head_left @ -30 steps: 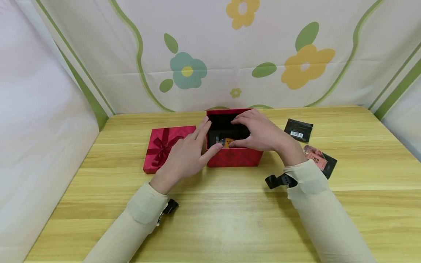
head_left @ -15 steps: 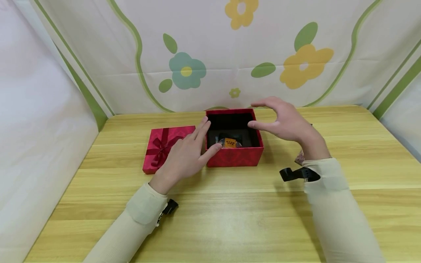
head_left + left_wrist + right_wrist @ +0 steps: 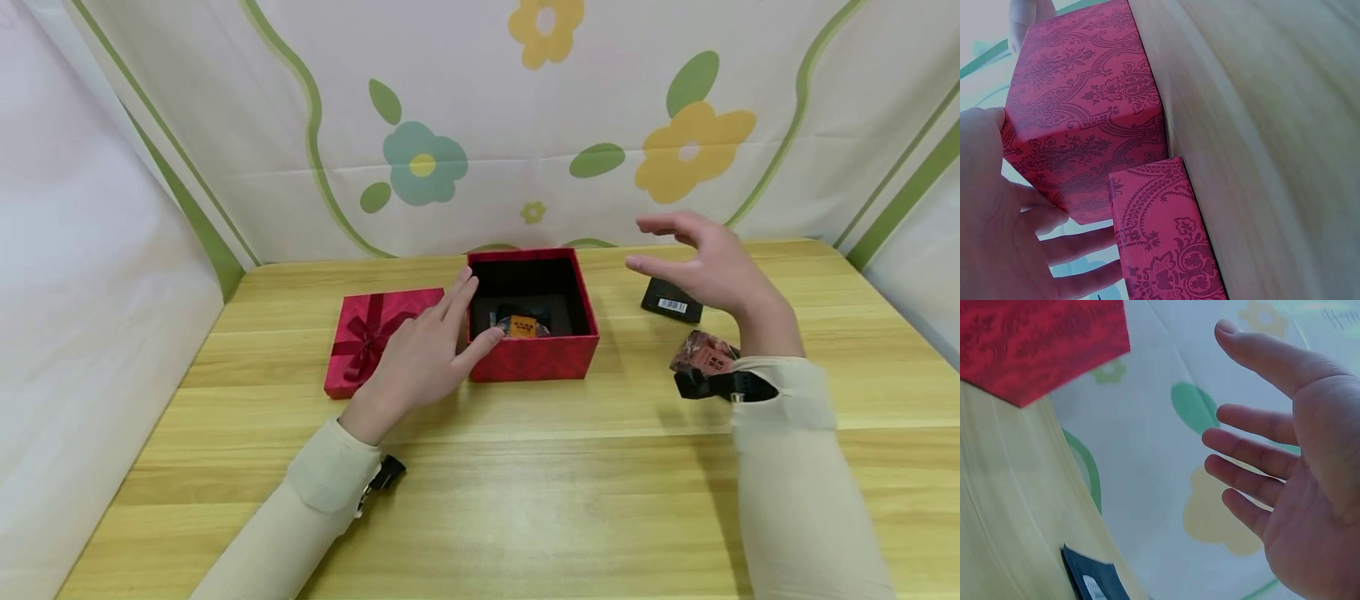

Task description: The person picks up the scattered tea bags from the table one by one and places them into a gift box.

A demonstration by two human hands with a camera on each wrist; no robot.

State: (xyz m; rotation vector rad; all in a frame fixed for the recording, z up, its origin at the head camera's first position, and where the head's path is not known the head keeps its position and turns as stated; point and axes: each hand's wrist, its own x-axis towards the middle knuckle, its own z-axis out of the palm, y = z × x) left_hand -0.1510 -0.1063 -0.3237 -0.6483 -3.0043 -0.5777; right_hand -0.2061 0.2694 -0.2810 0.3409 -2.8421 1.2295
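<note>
The left hand (image 3: 416, 354) rests extended fingers and thumb against the left side and front rim of the red box (image 3: 534, 360), without clasping it. Inside, by the front wall, lies an orange-labelled packet (image 3: 524, 326). The right hand (image 3: 720, 265) is released, holding nothing, raised near the black packet (image 3: 670, 301) and pink-labelled packet (image 3: 702, 352). The ribboned lid (image 3: 367, 340) lies left of the box.

The box (image 3: 534, 360) is sitting near the back edge of the table (image 3: 525, 508), with one packet (image 3: 523, 326) lying inside by the front wall. The lid (image 3: 358, 333) is lying left of the box. On the right, a second packet (image 3: 667, 302) is lying near that edge, a third packet (image 3: 697, 353) before it. A cloth (image 3: 510, 108) is hanging behind.
</note>
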